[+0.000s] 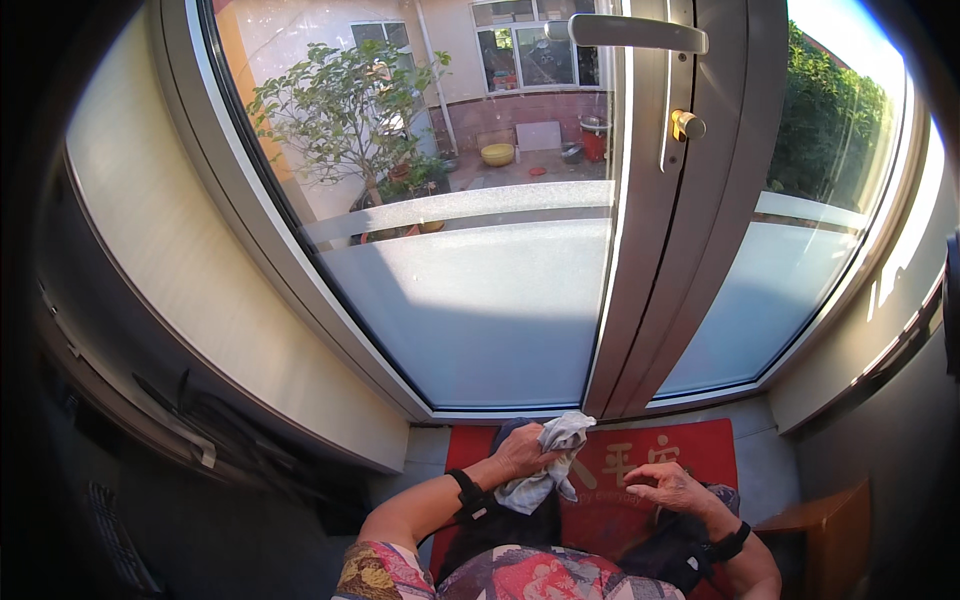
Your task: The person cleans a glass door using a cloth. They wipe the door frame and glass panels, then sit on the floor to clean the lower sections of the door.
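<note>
My left hand (527, 452) is closed on a crumpled white cloth (551, 472), held low in front of the glass door, over my left knee. Part of the cloth hangs below my fingers. My right hand (664, 486) holds nothing; its fingers are curled with thumb and fingertips a little apart, above the red doormat (705, 457) near my right knee. Both wrists wear black bands. Ahead is a door panel of glass (480, 330), frosted in its lower part, in a grey-brown metal frame (637, 300).
The door's lever handle (637, 34) and a brass lock cylinder (688, 125) stand out above. Pale walls (247, 315) flank the doorway. A wooden stool or similar piece (832, 525) is at lower right. Outside, behind glass, are a potted tree (360, 120) and a yellow basin (497, 155).
</note>
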The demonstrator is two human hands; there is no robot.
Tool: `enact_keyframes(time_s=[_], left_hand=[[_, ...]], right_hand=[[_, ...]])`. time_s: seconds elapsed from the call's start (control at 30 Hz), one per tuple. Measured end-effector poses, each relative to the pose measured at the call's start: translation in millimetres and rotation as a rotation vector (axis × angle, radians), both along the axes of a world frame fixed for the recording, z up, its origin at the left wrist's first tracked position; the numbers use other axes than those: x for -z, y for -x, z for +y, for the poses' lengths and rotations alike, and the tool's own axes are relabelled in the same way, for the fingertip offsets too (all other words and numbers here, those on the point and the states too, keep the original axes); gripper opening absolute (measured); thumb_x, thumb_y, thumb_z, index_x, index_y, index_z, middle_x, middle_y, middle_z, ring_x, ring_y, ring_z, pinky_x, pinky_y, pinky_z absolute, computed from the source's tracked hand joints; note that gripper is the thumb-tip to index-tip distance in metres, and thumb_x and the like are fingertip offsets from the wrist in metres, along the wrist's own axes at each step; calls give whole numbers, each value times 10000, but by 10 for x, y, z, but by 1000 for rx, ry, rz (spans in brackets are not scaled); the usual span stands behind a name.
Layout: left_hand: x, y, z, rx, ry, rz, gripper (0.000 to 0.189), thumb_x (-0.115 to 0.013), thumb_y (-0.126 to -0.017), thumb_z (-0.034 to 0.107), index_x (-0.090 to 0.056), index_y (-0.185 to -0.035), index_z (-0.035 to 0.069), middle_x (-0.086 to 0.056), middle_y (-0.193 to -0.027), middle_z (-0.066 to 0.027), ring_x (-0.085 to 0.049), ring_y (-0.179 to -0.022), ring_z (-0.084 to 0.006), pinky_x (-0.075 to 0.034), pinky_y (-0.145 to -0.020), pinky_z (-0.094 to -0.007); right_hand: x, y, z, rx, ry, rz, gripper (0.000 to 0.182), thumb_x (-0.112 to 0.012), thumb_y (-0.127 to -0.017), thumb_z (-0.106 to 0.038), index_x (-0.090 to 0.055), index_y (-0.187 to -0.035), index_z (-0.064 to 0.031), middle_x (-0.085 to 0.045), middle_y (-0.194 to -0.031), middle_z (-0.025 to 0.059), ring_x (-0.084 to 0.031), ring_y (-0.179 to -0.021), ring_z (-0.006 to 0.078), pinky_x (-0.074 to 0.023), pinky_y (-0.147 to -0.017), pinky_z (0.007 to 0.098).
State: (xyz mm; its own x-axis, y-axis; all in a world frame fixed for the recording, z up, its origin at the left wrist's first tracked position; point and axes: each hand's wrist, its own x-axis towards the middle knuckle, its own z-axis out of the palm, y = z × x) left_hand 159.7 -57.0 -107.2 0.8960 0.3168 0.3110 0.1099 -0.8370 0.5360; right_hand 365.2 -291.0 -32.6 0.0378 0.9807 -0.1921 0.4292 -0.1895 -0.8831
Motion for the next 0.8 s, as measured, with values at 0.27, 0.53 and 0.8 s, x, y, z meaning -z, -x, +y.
enact_keyframes(time_s=[0.27,0.53,0.8], left_hand=[[51,-44,-10,-61,1,-10,308,-600,-849,338,-608,-980,60,-611,-847,-165,-576,-814,-363,-458,-726,-432],[107,-157,-31,-145,49,29,310,-632,-811,330,-614,-980,70,-619,-856,-153,-585,-822,-364,-471,-737,-441],[-43,-215,12,-421,615,-28,358,-618,-880,252,-559,-1150,24,-656,-948,-113,-613,-880,-200,-474,-809,-327]], right_hand=[[638,-485,391,305,-4,543,287,-597,-910,-193,-597,-1102,21,-662,-1009,120,-662,-876,175,-533,-779,279],[1210,-835,167,407,-248,-170,234,-656,-840,-167,-642,-980,21,-666,-796,113,-647,-689,156,-510,-604,269],[1196,-983,57,438,-109,-300,256,-653,-817,-214,-660,-977,-15,-671,-800,157,-649,-739,273,-514,-667,357]])
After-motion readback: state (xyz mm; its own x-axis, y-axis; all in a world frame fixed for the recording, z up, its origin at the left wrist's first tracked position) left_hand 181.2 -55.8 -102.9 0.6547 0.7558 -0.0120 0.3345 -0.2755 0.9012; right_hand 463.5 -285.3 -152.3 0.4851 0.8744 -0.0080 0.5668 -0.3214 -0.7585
